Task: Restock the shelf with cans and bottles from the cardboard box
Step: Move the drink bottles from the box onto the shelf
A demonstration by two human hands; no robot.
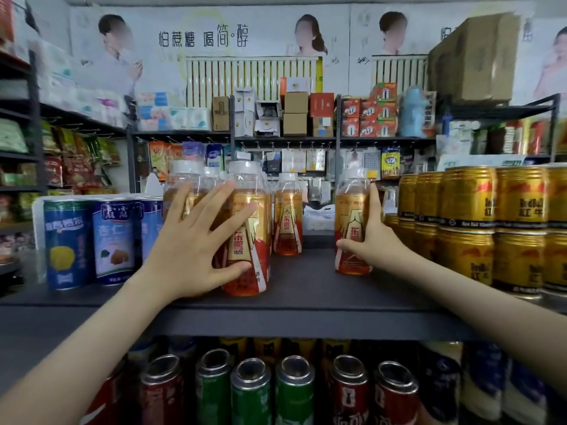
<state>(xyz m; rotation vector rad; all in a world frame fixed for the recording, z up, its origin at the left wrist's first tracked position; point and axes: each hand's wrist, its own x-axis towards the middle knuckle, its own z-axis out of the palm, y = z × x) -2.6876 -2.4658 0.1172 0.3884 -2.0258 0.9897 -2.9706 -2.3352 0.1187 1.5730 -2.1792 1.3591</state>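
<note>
Several orange drink bottles with white caps stand on the dark grey shelf (pixel 306 289). My left hand (pixel 193 243) lies with spread, straight fingers against the left cluster. Its thumb touches the low front of the nearest bottle (pixel 250 216), and its fingers reach over the bottle behind (pixel 181 182). A single bottle (pixel 287 216) stands further back in the middle. My right hand (pixel 379 243) grips another bottle (pixel 349 216) standing upright on the shelf. The thumb is across the bottle's lower front and the fingers run up its right side.
Blue cans (pixel 69 243) stand left of the bottles. Stacked gold cans (pixel 466 225) fill the shelf right beside my right hand. Bare shelf shows between the two bottle groups. Red and green cans (pixel 251 391) line the shelf below. Stocked racks stand behind.
</note>
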